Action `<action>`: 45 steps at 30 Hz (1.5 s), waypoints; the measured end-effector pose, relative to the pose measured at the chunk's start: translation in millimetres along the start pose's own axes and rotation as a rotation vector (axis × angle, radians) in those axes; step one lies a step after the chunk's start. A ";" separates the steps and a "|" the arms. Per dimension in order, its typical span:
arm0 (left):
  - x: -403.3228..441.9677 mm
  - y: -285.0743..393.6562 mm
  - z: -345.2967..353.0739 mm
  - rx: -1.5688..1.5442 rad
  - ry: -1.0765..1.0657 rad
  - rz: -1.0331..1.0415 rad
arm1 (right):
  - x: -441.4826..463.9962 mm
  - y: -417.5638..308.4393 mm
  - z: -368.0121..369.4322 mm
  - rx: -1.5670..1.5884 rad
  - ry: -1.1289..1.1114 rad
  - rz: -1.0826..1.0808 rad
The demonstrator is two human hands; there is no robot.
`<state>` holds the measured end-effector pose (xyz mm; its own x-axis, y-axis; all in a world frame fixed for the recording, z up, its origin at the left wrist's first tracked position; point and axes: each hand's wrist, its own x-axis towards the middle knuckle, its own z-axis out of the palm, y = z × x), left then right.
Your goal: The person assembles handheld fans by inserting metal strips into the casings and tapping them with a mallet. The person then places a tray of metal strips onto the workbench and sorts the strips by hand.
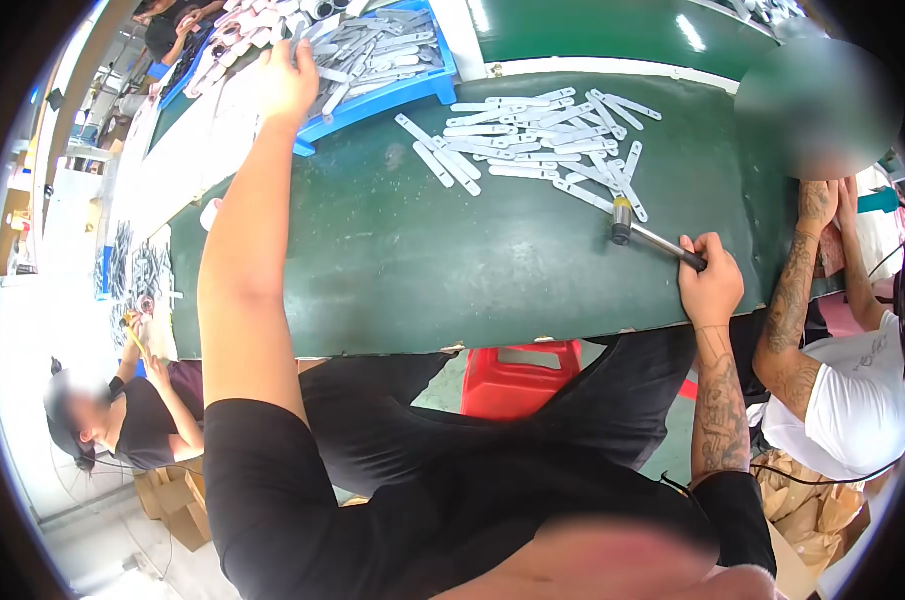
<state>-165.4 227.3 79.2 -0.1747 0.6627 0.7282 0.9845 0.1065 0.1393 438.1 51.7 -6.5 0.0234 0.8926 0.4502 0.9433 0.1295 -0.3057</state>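
My right hand (710,282) is wrapped round the black handle of a small hammer (662,243), whose yellow and dark head rests over the green table. Beyond the hammer lies a loose pile of flat grey strips (542,135) with small holes. My left hand (290,82) is stretched out at the left edge of a blue tray (450,84) heaped with more such strips. Its fingers point away from me, beside the strips; whether they touch or hold one is not clear.
The green table (412,270) spans the middle. Pink and white parts (247,35) lie at the upper left. A co-worker in white (842,390) sits close on the right, another in black (142,430) at the left. A red stool (492,385) stands below the table edge.
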 end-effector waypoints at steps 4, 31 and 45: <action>11.5 12.1 -17.3 -0.010 0.061 0.025 | -0.2 -0.8 1.8 -0.010 -0.008 0.003; -109.1 214.0 -46.6 -0.546 -0.454 0.112 | -2.0 5.3 4.7 0.003 -0.018 -0.030; -9.2 40.2 -22.7 -0.050 -0.271 0.025 | 0.9 -0.2 2.4 0.003 -0.048 -0.012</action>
<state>-124.6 208.7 93.3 -0.1331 0.8398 0.5264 0.9854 0.0551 0.1612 437.2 53.5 -8.1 -0.0040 0.9106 0.4133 0.9425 0.1416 -0.3029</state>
